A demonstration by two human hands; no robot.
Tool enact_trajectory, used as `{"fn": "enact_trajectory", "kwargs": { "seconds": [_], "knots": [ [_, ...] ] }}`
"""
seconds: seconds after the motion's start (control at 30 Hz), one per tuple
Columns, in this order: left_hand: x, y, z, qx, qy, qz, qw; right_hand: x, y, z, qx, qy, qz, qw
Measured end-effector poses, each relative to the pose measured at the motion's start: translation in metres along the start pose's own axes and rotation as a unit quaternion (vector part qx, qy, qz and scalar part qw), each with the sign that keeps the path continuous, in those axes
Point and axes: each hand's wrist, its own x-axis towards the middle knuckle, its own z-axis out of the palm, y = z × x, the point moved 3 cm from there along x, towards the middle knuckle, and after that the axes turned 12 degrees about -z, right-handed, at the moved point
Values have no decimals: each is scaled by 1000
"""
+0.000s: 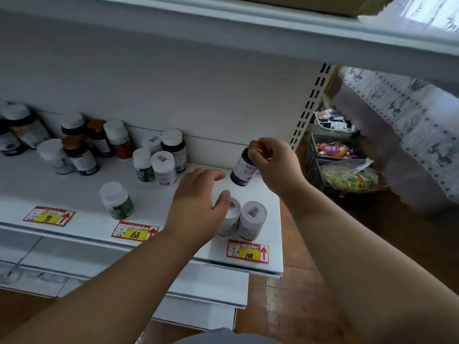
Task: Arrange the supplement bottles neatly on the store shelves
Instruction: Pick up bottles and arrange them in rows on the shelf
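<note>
White steel makes up the shelf (74,194) seen from the head camera, and supplement bottles stand scattered across it. The right hand (275,165) pinches the brown cap of a purple bottle (242,170) with curled fingers (258,155), holding it tilted just above the shelf near the right end, close to the back panel. The left hand (196,207) reaches over the shelf with its fingers loosely spread and gripping nothing; its thumb lies against the lid of a white bottle (229,219), which stands touching a second white bottle (252,219) near the front edge. Left of them a green-labelled bottle (116,201) stands alone, well apart from the rest. Farther back sits a cluster of four white-capped bottles (161,157), and at the far left a larger group (79,145) with white and brown caps. Three red and yellow price tags (248,252) are stuck along the front lip. Beside the shelf, on the wooden floor, baskets (332,165) hold bright packets.
</note>
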Motion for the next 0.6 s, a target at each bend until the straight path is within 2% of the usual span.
{"fn": "enact_trajectory", "kwargs": {
  "seconds": [0.13, 0.3, 0.6],
  "knots": [
    [-10, 13, -11, -79, 3, -79, 994, -24, -32, -19, 165, 20, -4, 986],
    [-32, 16, -29, -154, 28, -99, 983, -50, -59, -17, 337, 4, 50, 940],
    [-88, -45, -76, -182, -5, -128, 975, -76, -133, 46, 310, -61, -18, 949]
  ]
}}
